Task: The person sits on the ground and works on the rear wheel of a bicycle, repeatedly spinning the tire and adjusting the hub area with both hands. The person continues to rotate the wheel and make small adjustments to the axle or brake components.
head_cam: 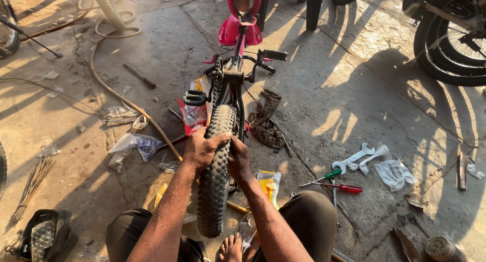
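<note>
Yellow packet (269, 184) lies beside right hand (238, 161); both hands' fingers, left hand (202, 149) too, clasp knobby tyre (215, 176).

A stained, cracked concrete floor (324, 80) carries the clutter: a tan hose (109, 87) snaking across it, a dirty rag (266, 121), two white spanners (360, 158), two screwdrivers (336, 181) (one green-handled, one red), and crumpled plastic bags (132, 144).

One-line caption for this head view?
Both hands, left hand and right hand, grip a knobby bicycle tyre on an upturned pink bicycle.
</note>
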